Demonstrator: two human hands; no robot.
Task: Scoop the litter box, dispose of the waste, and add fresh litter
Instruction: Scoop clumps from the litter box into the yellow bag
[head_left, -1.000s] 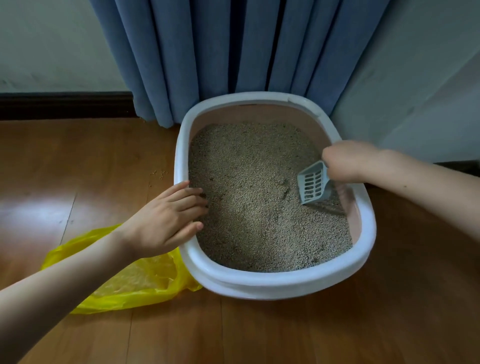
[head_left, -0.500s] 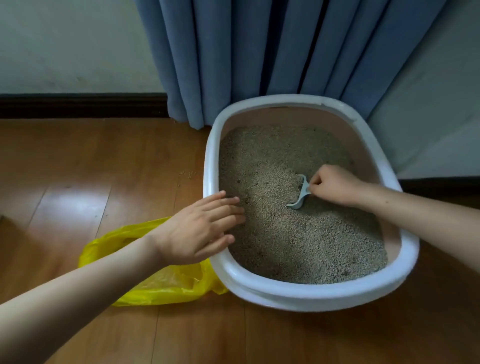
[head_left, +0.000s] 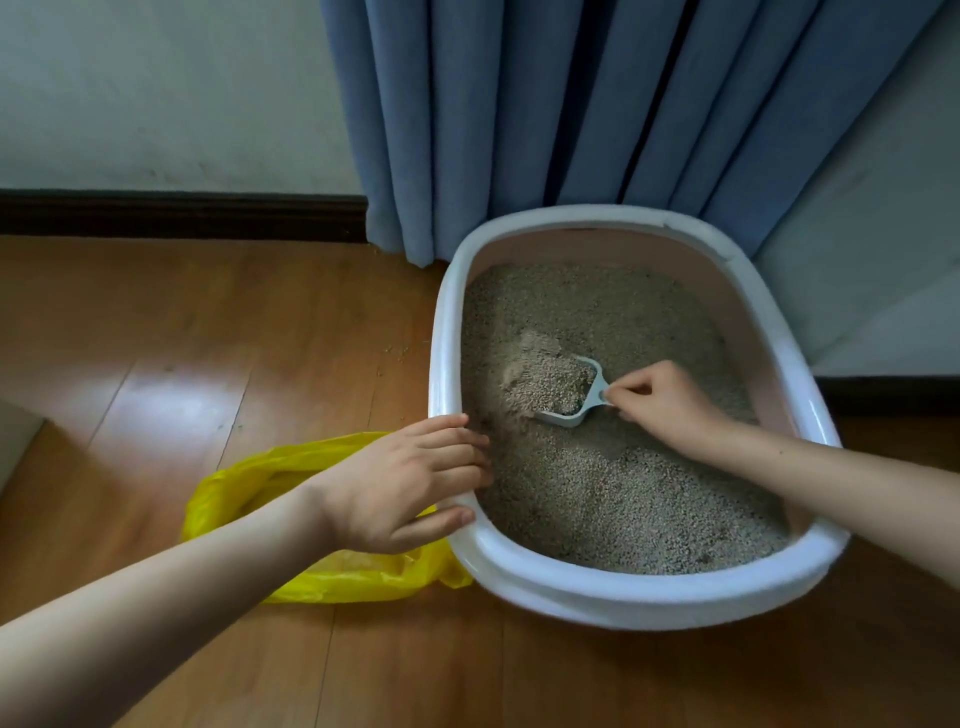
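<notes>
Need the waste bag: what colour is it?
Yellow bag, beside the litter box; head view.

The scoop (head_left: 569, 395) is lying in the litter box (head_left: 639, 597); the bag (head_left: 332, 571) is sitting at its eight o'clock, the curtain (head_left: 571, 119) hanging at twelve.
</notes>
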